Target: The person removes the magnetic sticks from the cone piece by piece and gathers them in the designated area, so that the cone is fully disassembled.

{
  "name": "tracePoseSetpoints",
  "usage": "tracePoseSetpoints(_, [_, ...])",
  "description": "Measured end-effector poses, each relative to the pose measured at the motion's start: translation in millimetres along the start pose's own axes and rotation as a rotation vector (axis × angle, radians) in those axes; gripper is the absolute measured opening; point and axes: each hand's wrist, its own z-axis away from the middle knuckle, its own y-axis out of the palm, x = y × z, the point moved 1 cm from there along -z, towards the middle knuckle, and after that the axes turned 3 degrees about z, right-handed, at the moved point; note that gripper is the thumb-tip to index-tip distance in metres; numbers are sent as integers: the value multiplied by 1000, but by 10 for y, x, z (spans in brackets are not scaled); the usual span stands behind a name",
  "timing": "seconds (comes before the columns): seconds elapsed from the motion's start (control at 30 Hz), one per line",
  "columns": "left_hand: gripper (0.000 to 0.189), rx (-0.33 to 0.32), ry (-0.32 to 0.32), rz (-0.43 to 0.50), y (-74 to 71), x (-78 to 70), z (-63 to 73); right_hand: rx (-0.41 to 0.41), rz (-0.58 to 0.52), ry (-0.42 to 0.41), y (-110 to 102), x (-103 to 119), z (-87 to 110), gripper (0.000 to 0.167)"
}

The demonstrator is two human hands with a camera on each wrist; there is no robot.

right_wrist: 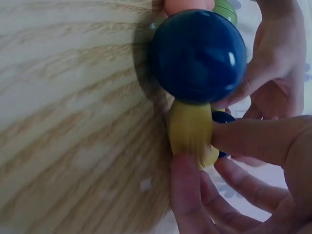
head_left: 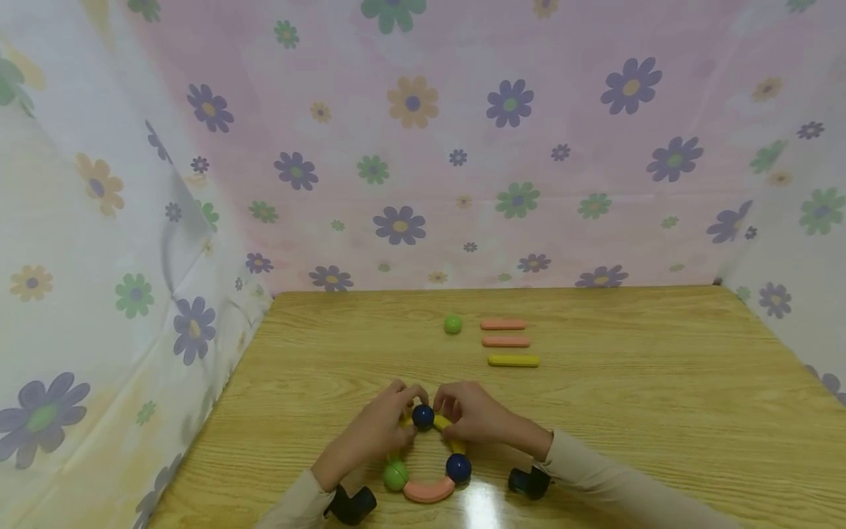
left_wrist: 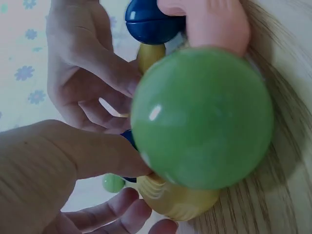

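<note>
A ring of balls and curved rods lies on the wooden table between the two hands. At its far end is a dark blue ball, with a second blue ball near right and a green ball near left. A pink curved rod joins the two near balls. My left hand grips the left yellow curved rod, partly hidden behind the green ball in the left wrist view. The right yellow curved rod is pinched between thumb and fingers of my right hand.
Farther back on the table lie a loose green ball, two straight pink rods and a straight yellow rod. Flowered cloth hangs behind and along both sides. Black wrist cameras sit close beside the ring.
</note>
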Motion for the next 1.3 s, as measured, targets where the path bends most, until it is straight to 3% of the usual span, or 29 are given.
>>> tracePoseSetpoints(0.2, [40, 25, 0, 33, 6, 10, -38, -26, 19, 55, 44, -3, -41, 22])
tracePoseSetpoints(0.47, [36, 12, 13, 43, 13, 12, -48, -104, 76, 21, 65, 39, -38, 20])
tracePoseSetpoints(0.8, [34, -41, -69, 46, -34, 7, 13, -154, 120, 94, 10, 12, -10, 16])
tracePoseSetpoints(1.07, [37, -95, -116, 50, -56, 104, 65, -125, 120, 61, -42, -114, 27, 16])
tracePoseSetpoints(1.3, [38, -107, -117, 45, -71, 144, 103, -120, 160, 4, -149, -232, 121, 15])
